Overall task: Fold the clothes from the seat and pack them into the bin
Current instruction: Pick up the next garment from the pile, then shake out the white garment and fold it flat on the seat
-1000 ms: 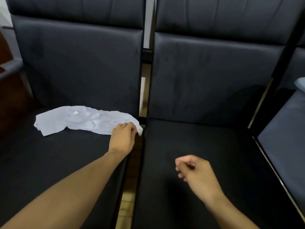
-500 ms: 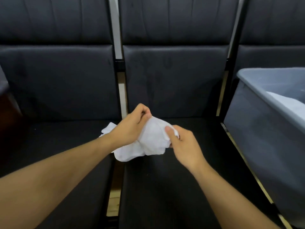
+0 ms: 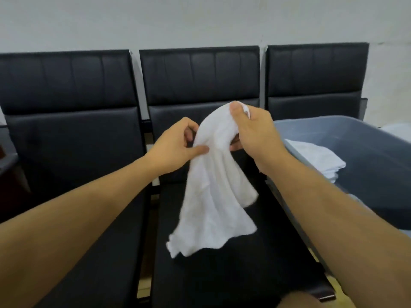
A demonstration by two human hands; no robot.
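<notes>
- Nearest to me, both bare forearms reach forward over the middle seat (image 3: 222,274), a black padded cushion in a row of three joined chairs.
- Between the hands hangs the white garment (image 3: 213,196), lifted off the cushion now; half a second ago it was bunched low just above the seat, and a second ago it lay flat on the left seat (image 3: 89,218).
- Its lower hem dangles loose above the middle cushion; whether it brushes the seat I cannot tell.
- The left hand (image 3: 175,147) pinches the cloth's left edge between thumb and curled fingers.
- The right hand (image 3: 253,132) sits higher than before, thumb on top, fingers curled round the garment's upper fold, so the fabric drapes over and down from it.
- To the right, a grey bin (image 3: 367,152) stands on the right-hand seat, just beside the right forearm, with folded white clothes (image 3: 315,161) stacked inside.
- Beyond, the three black backrests (image 3: 200,76) show in full, and the pale wall (image 3: 200,21) above them has come into view as the head has lifted.
</notes>
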